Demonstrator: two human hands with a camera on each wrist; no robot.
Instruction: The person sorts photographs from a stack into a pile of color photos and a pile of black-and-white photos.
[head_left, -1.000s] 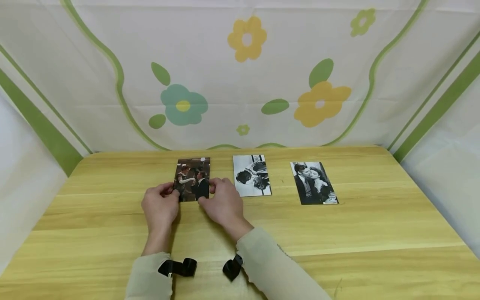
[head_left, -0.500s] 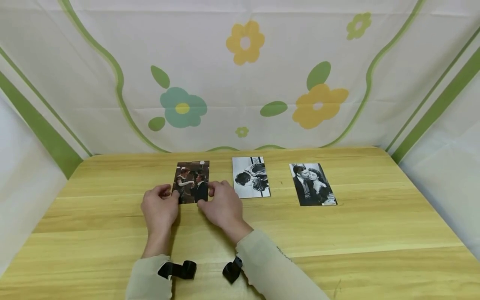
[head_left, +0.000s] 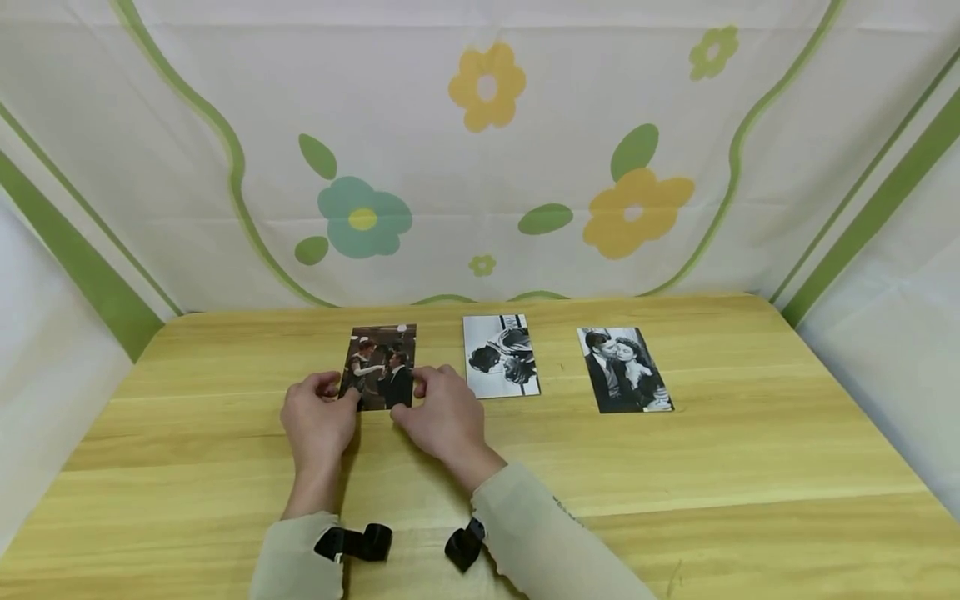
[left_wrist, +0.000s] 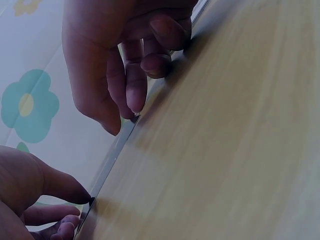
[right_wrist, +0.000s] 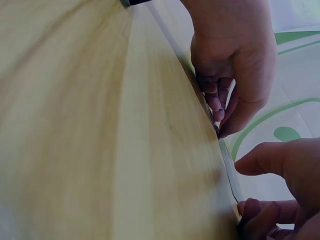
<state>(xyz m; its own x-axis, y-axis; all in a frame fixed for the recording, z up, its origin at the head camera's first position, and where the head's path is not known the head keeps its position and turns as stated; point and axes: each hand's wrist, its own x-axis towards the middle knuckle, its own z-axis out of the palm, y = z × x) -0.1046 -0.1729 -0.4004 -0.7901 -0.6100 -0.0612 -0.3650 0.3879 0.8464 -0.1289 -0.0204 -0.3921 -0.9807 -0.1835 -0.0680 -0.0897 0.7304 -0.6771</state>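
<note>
Both hands are at a colour photo card (head_left: 386, 367), which lies upright on the wooden table and shows two people in a dark room. With thumb and curled fingers, the left hand (head_left: 318, 421) pinches its lower left edge. At the lower right corner the right hand (head_left: 446, 412) holds it between thumb and forefinger. To its right lies a black-and-white photo card (head_left: 501, 357), its picture turned sideways. Farther right is another black-and-white photo card (head_left: 624, 369) of a couple, slightly tilted. From the wrist cameras the held card appears nearly edge-on, so its face is hidden.
The light wooden table (head_left: 712, 467) meets a white cloth backdrop (head_left: 442, 167) printed with flowers and green lines. Cloth panels also stand at both sides. Black wrist cameras hang from the beige sleeves.
The colour photo card and both hands have shifted slightly left. The whole head view has drifted a little. The two black-and-white cards keep their places on the table.
</note>
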